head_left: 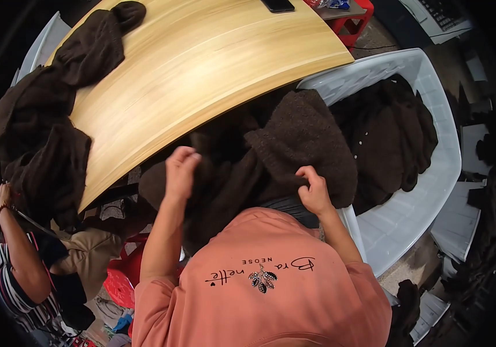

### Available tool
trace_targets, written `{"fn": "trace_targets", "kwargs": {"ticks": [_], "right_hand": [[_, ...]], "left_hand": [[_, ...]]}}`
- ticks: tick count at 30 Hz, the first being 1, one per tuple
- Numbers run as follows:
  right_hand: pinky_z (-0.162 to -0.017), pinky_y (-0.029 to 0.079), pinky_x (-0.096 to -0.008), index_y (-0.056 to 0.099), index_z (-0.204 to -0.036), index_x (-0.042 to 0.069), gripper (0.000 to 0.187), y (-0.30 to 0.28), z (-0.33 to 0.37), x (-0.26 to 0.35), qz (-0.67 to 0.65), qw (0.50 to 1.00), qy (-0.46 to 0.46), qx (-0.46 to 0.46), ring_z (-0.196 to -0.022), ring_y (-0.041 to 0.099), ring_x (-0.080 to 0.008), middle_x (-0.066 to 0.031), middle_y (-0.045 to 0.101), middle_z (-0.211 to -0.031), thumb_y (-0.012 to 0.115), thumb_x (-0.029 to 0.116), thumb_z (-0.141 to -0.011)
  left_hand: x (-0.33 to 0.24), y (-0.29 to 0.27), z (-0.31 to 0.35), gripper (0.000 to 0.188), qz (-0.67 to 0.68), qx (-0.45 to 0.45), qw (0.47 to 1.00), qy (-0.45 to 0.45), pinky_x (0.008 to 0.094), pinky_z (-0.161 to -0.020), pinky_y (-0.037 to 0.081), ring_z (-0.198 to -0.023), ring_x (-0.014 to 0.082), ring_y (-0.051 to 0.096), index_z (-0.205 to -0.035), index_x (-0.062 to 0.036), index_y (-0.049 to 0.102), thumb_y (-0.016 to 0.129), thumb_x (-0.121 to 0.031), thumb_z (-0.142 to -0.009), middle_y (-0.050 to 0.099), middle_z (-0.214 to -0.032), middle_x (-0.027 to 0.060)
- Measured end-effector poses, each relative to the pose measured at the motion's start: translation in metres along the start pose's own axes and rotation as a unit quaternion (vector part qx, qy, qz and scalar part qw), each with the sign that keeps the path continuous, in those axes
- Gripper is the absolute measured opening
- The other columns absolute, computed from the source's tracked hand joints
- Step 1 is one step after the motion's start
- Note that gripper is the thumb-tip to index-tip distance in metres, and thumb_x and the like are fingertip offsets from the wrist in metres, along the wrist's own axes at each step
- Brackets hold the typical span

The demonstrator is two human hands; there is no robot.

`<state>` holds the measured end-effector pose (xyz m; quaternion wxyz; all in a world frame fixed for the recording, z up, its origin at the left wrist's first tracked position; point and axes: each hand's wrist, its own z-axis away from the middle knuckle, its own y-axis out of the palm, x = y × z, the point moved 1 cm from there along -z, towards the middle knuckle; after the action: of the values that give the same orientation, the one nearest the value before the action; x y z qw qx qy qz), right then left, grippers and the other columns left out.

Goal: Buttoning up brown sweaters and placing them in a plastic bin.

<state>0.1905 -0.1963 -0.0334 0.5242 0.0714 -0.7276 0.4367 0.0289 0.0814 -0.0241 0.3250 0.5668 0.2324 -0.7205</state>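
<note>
- Dark brown knit makes up the garment [311, 136], which lies bunched across the person's lap, between the near edge of the table and the person's body.
- The left hand [180, 172] is raised over the left part of this garment, fingers curled in toward the thumb; whether something small is pinched there, I cannot tell.
- The right hand [316, 194] has its thumb and bent forefinger at the near edge of the garment's thick right-hand fold; I cannot tell if they grip it.
- Pale wood-grained, the table [213, 69] spreads beyond the lap, with a dark phone [277, 5] at its far side.
- On the table's left end lies a heap of dark brown fabric [37, 124], spilling over the near edge, where a co-worker's hand [4, 194] meets it.
- To the right, just beside the lap, a whitish plastic tub [398, 231] holds more dark brown garments [395, 139].
- A red stool [122, 280] stands near left, between the person and the co-worker.
</note>
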Motion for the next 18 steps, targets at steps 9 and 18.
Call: {"fn": "trace_targets", "kwargs": {"ticks": [9,18], "right_hand": [[-0.069,0.048,-0.0293,0.063,-0.082,0.002,0.012,-0.030,-0.015,0.073,-0.232,0.934,-0.174,0.207,-0.080,0.063,-0.0230,-0.0152,0.062,-0.097,0.066,0.003,-0.070],[-0.073,0.046,-0.0248,0.057,-0.098,0.001,0.032,-0.013,-0.039,0.081,-0.281,0.929,-0.030,0.238,-0.079,0.058,-0.0126,-0.0050,0.060,-0.090,0.068,-0.001,-0.068]], "left_hand": [[-0.045,0.079,0.047,0.011,0.165,0.368,0.905,-0.138,0.0176,-0.059,0.033,-0.065,0.0019,0.041,-0.082,-0.0040,0.054,0.063,-0.008,-0.078,0.049,-0.072,-0.0052],[-0.066,0.072,0.055,0.012,0.145,0.346,0.918,-0.128,0.0184,-0.055,0.036,-0.063,0.0021,0.045,-0.081,-0.0032,0.054,0.064,-0.009,-0.079,0.052,-0.072,-0.0040]]}}
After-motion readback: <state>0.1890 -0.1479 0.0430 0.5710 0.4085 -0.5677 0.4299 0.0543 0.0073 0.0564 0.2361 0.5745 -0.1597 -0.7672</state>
